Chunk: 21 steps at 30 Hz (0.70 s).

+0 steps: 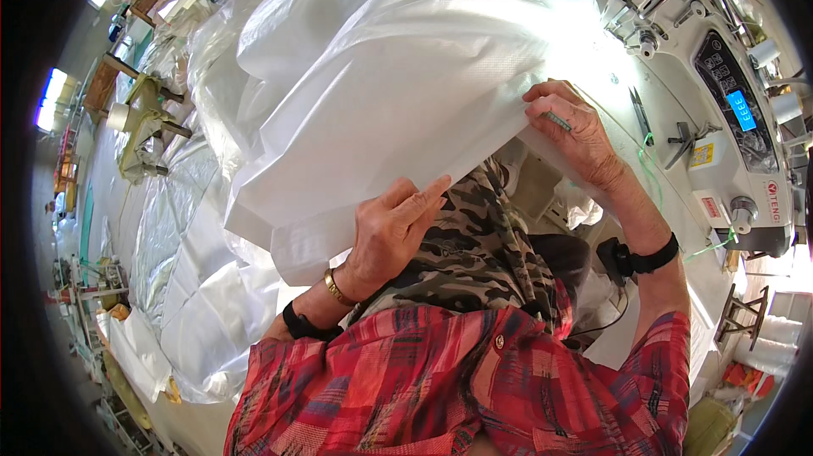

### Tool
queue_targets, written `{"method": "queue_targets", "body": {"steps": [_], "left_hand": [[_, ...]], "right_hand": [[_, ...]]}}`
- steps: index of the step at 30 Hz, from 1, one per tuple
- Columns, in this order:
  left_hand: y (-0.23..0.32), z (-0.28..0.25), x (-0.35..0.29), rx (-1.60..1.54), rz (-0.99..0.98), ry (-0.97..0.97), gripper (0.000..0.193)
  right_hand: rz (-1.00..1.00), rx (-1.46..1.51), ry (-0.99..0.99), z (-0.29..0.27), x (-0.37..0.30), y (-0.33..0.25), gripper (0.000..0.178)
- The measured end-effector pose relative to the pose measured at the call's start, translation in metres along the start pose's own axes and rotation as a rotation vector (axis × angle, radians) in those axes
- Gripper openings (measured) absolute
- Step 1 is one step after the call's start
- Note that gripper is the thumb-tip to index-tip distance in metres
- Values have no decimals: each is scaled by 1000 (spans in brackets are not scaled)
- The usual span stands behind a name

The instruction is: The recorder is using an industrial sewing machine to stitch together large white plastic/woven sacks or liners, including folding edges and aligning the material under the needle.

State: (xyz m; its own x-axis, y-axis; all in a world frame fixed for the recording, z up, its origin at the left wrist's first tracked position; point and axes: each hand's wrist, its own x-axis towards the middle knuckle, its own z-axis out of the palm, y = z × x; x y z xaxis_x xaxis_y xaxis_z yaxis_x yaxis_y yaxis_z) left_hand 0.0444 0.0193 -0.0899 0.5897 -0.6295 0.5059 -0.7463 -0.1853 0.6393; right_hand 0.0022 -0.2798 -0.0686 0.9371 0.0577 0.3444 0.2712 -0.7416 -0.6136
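Note:
A large white sheet (pixel 406 75) of thin, slightly shiny woven plastic spreads in folds in front of me, its near edge running slantwise over my lap. My left hand (pixel 394 227) is closed on that edge, thumb and forefinger stretched along it. Farther right, my right hand (pixel 580 130) pinches the same edge with bent fingers. A small green piece (pixel 557 120) shows between those fingers; its kind is unclear. Beyond the right hand stands a white sewing machine (pixel 720 147) with a lit blue display. Its needle area is lost in glare.
Dark thread snips or tweezers (pixel 640 110) lie on the machine table beside green thread (pixel 652 170). More crumpled white sheeting (pixel 212 304) hangs at the left, near a stand with yellowish cloth (pixel 146 130). At the far right is a wooden stool (pixel 743 314).

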Motion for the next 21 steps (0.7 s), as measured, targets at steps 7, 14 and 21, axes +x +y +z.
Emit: {"method": "queue_targets", "body": {"steps": [7, 14, 21], "left_hand": [[1, -3, 3, 97, -37, -42, 33], [-1, 2, 3, 166, 45, 14, 26], [4, -2, 11, 139, 48, -26, 16]], "right_hand": [[-117, -256, 17, -1, 2, -7, 25], [-75, -282, -16, -5, 4, -4, 19], [-156, -343, -3, -10, 7, 0, 9]]}}
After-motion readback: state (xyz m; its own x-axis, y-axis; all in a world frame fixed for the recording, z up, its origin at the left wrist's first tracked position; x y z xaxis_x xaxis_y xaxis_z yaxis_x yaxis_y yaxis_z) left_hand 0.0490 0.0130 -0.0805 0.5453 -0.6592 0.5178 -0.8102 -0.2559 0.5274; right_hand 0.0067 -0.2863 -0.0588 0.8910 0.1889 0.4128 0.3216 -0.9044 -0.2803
